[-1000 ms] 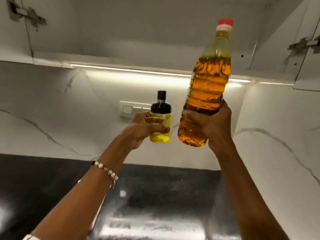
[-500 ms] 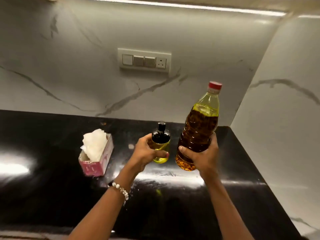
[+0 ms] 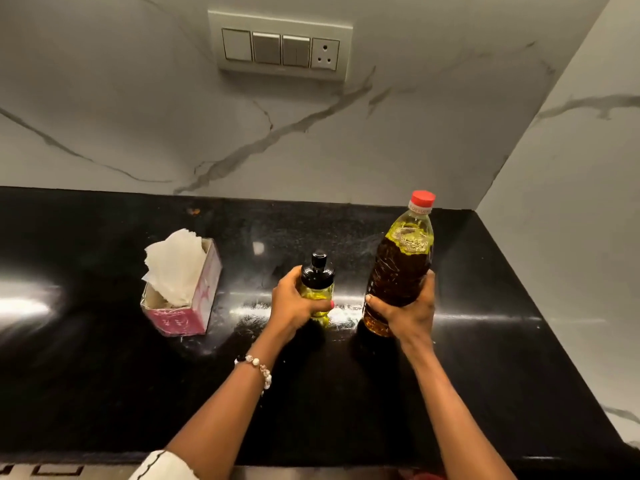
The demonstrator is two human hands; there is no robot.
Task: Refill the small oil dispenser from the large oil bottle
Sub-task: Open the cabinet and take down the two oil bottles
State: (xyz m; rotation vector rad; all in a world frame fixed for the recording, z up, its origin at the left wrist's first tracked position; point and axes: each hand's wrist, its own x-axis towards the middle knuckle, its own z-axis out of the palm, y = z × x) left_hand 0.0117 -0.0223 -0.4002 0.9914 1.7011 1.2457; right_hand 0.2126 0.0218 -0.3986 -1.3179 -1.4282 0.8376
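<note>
Status: early stage, no oil transferred as far as can be seen.

Left hand [image 3: 298, 304] grips the small oil dispenser [image 3: 317, 284] around its yellow-tinted body, fingers wrapped across the front. Its black top [image 3: 318, 271] is on. The dispenser is at or just above the black worktop [image 3: 104, 393]; contact with the surface cannot be confirmed. How much oil it holds is not readable through the fingers.

Right hand [image 3: 407, 315] grips the large oil bottle [image 3: 401, 265] low on its body, bottle near upright with a slight tilt. Red cap [image 3: 422, 198] is in place. Oil level sits high, up near the shoulder. Its base is at or just above the worktop, just right of the dispenser; the two containers are apart.

Also present: pink tissue box [image 3: 187, 306], left of the dispenser, well apart.

Judged remaining: set both containers down, remove black top, unscrew red cap, pour, reclose both. Essentially all of the task is left.
</note>
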